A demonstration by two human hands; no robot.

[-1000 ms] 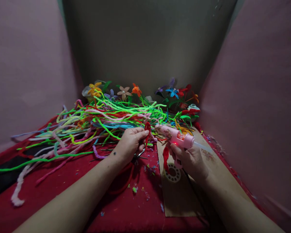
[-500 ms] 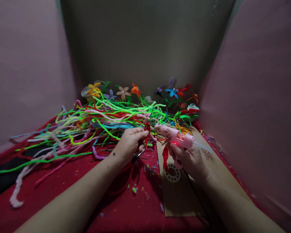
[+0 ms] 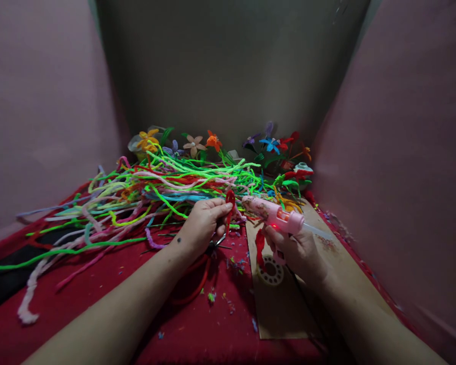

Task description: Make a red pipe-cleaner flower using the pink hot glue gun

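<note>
Pinched in my left hand (image 3: 203, 223) is a small looped piece of red pipe cleaner (image 3: 230, 200). My right hand (image 3: 296, 251) is wrapped around a pink hot glue gun (image 3: 268, 210); its nozzle points left, close to the red loop, and a red light glows on its body. A clear glue stick (image 3: 319, 231) juts from the back of the gun. Below the gun, another red pipe cleaner piece (image 3: 260, 247) lies by a pale ring with holes (image 3: 270, 274). Scissors with red handles (image 3: 201, 284) lie partly hidden under my left hand.
A large heap of coloured pipe cleaners (image 3: 167, 177) spreads over the red cloth (image 3: 129, 309) at left and centre. Pipe cleaner flowers (image 3: 193, 145) stand along the back. A brown board (image 3: 285, 314) lies at the right, and fuzz scraps (image 3: 212, 297) dot the cloth. Pink walls (image 3: 403, 152) flank both sides.
Both hands keep almost the same places, with the glue gun still close to the red loop. The view has shifted very slightly.
</note>
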